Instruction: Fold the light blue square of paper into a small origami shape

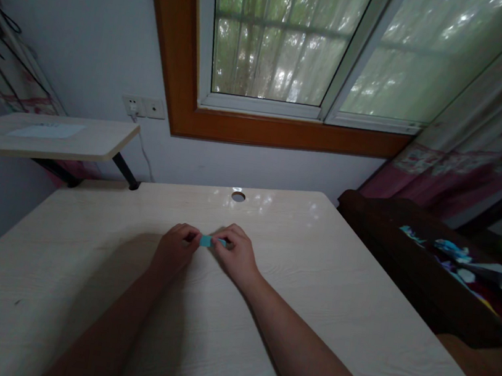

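Observation:
A small teal piece, perhaps folded paper, lies low over the pale wooden desk near its middle. My left hand pinches its left end with curled fingers. My right hand pinches its right end the same way. Both forearms reach in from the bottom of the view, and both hands rest on or just above the desk top. Most of the teal piece is hidden between the fingertips.
A round cable hole sits at the desk's far edge. A raised side shelf stands at the left, wall sockets behind it. A dark wooden bed frame with cluttered things lies to the right, under a curtain and window.

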Action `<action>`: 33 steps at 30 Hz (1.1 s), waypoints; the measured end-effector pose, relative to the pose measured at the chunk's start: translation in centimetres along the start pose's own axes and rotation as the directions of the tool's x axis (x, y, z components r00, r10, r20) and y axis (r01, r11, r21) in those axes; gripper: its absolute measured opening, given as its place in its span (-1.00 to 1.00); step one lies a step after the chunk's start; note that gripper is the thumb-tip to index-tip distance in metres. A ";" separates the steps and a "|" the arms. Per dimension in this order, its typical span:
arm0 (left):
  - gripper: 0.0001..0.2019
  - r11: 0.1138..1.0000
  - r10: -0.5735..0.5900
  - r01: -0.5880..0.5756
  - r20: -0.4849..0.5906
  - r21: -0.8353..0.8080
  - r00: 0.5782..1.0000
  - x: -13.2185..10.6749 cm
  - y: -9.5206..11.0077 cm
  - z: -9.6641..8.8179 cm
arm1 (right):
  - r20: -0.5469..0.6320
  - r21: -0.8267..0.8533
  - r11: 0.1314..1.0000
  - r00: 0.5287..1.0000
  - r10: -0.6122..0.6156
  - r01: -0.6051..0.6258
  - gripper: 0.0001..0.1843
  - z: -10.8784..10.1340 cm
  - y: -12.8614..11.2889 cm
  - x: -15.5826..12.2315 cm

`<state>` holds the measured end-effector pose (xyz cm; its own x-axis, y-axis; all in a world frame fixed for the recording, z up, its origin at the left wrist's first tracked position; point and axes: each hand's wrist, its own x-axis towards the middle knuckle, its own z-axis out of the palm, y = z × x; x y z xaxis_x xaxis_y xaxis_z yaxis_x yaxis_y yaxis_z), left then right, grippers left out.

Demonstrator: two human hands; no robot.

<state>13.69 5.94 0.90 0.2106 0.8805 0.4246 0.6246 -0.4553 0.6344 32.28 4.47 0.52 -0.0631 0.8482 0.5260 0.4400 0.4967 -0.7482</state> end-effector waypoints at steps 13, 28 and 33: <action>-0.83 0.985 0.174 -0.174 0.063 0.000 0.983 0.1 0.3 0.1 | 0.009 -0.008 1.000 1.000 -0.025 0.025 -0.94 0.1 0.3 0.0; -0.84 0.986 0.157 -0.160 0.067 0.045 0.985 -0.3 0.9 -0.1 | -0.027 -0.148 0.987 0.997 -0.068 0.064 -0.93 -0.4 -0.4 0.0; -0.85 0.998 0.066 -0.066 0.048 0.010 0.997 -0.2 0.7 -0.4 | -0.227 -0.114 0.989 0.971 0.071 -0.099 -0.89 -1.3 0.4 0.7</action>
<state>13.76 5.38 1.46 0.2868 0.8540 0.4341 0.6168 -0.5113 0.5984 33.53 5.03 1.11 0.1735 0.8170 0.5500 0.5434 0.3864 -0.7453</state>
